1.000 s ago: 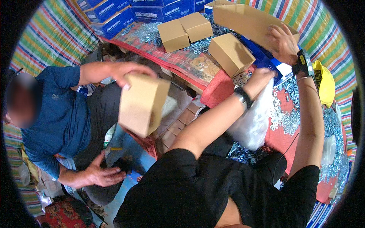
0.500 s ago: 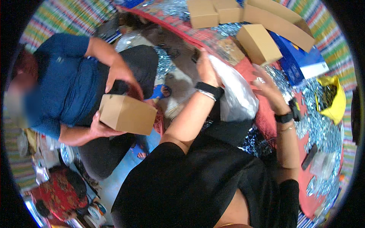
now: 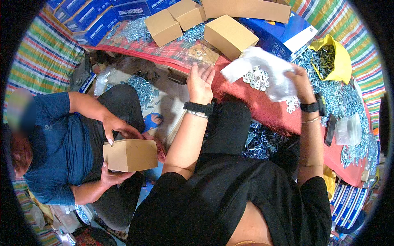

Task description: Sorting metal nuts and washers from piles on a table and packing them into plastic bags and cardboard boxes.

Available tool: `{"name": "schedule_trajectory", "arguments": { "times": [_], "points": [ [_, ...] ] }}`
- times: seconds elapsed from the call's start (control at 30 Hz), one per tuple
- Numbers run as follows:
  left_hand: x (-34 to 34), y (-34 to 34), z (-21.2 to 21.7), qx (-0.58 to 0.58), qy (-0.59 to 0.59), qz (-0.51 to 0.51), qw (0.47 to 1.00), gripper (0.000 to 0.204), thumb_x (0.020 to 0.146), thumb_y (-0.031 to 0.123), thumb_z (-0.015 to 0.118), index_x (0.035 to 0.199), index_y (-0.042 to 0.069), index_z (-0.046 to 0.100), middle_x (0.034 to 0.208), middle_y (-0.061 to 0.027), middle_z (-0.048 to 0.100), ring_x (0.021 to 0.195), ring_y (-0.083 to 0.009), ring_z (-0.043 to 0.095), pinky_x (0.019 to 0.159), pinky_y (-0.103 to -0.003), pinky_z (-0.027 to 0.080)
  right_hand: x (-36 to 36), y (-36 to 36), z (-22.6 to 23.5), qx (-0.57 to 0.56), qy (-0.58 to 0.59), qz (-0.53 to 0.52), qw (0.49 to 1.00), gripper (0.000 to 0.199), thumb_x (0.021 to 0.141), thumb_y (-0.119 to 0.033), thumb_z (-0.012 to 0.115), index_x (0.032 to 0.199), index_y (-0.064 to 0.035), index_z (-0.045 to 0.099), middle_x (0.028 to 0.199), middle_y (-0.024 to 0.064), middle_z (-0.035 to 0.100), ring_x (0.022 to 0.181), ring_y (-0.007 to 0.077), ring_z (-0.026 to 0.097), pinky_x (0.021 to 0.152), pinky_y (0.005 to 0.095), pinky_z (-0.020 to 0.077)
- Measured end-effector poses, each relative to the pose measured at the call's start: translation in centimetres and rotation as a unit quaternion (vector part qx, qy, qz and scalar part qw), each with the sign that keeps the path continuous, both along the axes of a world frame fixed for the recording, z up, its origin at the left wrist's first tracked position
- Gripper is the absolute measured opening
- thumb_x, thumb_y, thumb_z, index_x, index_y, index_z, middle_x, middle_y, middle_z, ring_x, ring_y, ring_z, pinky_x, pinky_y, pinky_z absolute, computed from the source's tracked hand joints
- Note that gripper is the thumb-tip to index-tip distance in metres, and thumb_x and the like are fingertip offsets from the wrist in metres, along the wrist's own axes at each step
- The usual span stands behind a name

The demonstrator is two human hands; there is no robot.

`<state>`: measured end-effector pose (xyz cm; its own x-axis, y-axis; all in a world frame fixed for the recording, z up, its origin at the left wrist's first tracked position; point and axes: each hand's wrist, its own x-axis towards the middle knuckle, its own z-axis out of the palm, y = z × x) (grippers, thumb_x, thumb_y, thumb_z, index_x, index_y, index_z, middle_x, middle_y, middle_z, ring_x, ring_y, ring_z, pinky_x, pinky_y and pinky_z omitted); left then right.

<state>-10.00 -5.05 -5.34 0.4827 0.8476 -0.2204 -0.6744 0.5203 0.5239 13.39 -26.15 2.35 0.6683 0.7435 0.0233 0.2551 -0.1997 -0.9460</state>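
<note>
Over on the desk (image 3: 242, 99), cartons (image 3: 231, 37) sit behind the plastic bag (image 3: 277, 70), with the sack (image 3: 340, 61) off to its right.

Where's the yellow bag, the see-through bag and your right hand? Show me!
Yellow bag (image 3: 343, 62): head view, on its yellow side.
See-through bag (image 3: 280, 78): head view, on its clear plastic.
Right hand (image 3: 303, 85): head view, on the middle of the hand.

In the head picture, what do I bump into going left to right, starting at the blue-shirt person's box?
Cardboard box, wearer's left hand, plastic bag, wearer's right hand, yellow bag.
</note>
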Motion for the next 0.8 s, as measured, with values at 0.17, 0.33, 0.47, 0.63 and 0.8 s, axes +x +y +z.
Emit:
{"name": "schedule_trajectory", "arguments": {
  "times": [0.17,0.33,0.47,0.63,0.8],
  "points": [
    [1.5,-0.8,-2.1,-0.088,-0.034,-0.076,0.993,0.033,0.092,0.029,0.047,0.109,0.001,0.045,0.106,-0.0175,0.054,0.102,-0.0301,0.055,0.092,-0.044,0.046,8.0,-6.0,0.8,-0.051,-0.128,-0.055,0.989,0.03,0.076,0.002,0.058,0.107,0.0025,0.06,0.09,0.006,0.065,0.077,0.0119,0.06,0.069,0.0256,0.0488],
    [2.7,-1.4,-1.9,-0.073,-0.039,-0.299,0.951,0.039,0.092,0.035,0.048,0.109,0.0,0.051,0.108,-0.0184,0.056,0.106,-0.0319,0.054,0.095,-0.047,0.043,5.9,-5.9,0.9,0.044,-0.348,0.017,0.936,0.037,0.067,0.014,0.051,0.099,0.0002,0.063,0.094,0.006,0.062,0.087,0.0145,0.059,0.075,0.0254,0.0466],
    [5.0,-5.8,2.0,-0.038,-0.104,-0.468,0.877,0.053,0.087,0.044,0.055,0.118,0.001,0.049,0.113,-0.0154,0.055,0.108,-0.0268,0.053,0.096,-0.043,0.042,-2.1,-6.1,2.1,0.016,-0.497,-0.044,0.867,0.047,0.06,0.016,0.051,0.097,-0.0086,0.066,0.096,0.0127,0.061,0.086,0.0275,0.062,0.074,0.0295,0.0498],
    [6.4,-10.2,3.6,0.056,-0.137,-0.418,0.896,0.047,0.086,0.022,0.06,0.126,0.007,0.042,0.119,-0.0092,0.052,0.11,-0.022,0.051,0.096,-0.038,0.04,-6.7,-7.3,-2.1,0.022,-0.547,-0.01,0.837,0.035,0.064,0.007,0.059,0.094,-0.0103,0.066,0.094,0.0131,0.061,0.084,0.0305,0.062,0.07,0.0352,0.0511],
    [5.5,-10.6,4.2,0.17,-0.071,-0.294,0.938,0.039,0.081,-0.007,0.05,0.119,0.002,0.048,0.112,-0.0063,0.057,0.105,-0.0175,0.055,0.092,-0.031,0.043,-10.4,-7.9,1.4,-0.037,-0.516,0.095,0.85,0.031,0.064,-0.007,0.066,0.095,-0.0076,0.065,0.094,0.014,0.061,0.087,0.0317,0.061,0.075,0.0376,0.0493]
  ]
}}
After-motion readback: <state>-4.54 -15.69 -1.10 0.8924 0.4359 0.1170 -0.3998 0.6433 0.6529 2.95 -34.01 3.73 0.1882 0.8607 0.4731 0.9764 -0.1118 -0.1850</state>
